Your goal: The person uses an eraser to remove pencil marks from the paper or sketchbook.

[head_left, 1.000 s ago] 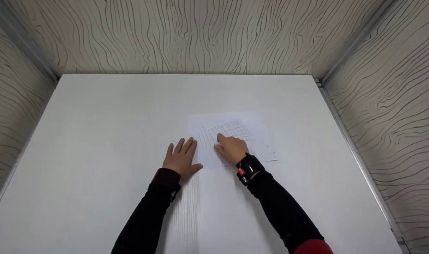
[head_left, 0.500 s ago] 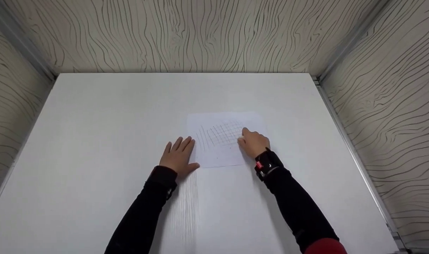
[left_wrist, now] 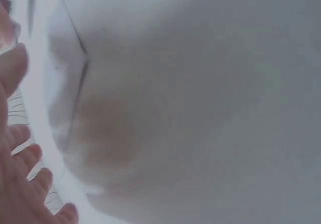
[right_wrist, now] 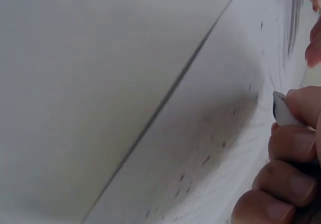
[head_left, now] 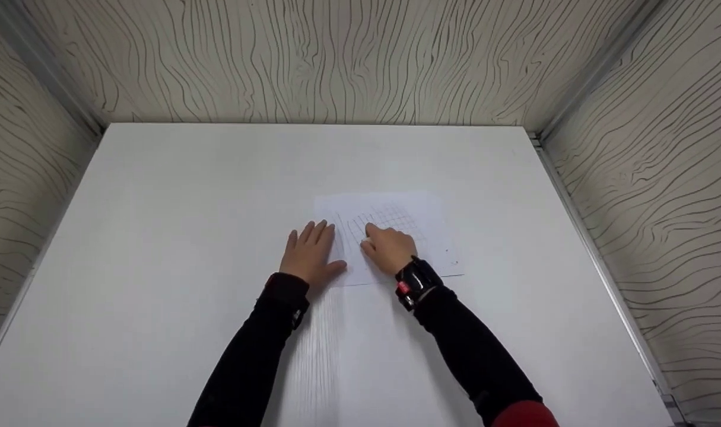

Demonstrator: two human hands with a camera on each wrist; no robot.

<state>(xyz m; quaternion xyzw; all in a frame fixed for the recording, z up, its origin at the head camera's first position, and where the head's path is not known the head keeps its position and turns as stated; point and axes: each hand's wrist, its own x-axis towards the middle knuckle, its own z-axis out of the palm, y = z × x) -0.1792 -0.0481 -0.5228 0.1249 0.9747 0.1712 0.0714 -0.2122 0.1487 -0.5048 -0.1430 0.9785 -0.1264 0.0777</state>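
A white sheet of paper (head_left: pixel 440 222) lies on the table, marked with a hand-drawn grid of thin dark lines (head_left: pixel 396 217). My left hand (head_left: pixel 308 255) rests flat across the sheet's left edge, its fingers straight and the thumb spread. Over the middle of the sheet, my right hand (head_left: pixel 391 249) pinches a small white eraser (right_wrist: pixel 284 111) with a dark smudged tip, seen in the right wrist view. Dark crumbs (right_wrist: pixel 205 160) are scattered on the paper near that hand. The right hand covers part of the grid.
The white table (head_left: pixel 188 196) extends around the paper on all sides. Wood-patterned panels (head_left: pixel 289 59) stand behind it and at both sides. A grey rail (head_left: pixel 597 255) runs along the right edge.
My right hand swept right across the grid with the eraser, then came back left to the middle. The left hand has shifted slightly right, farther onto the paper.
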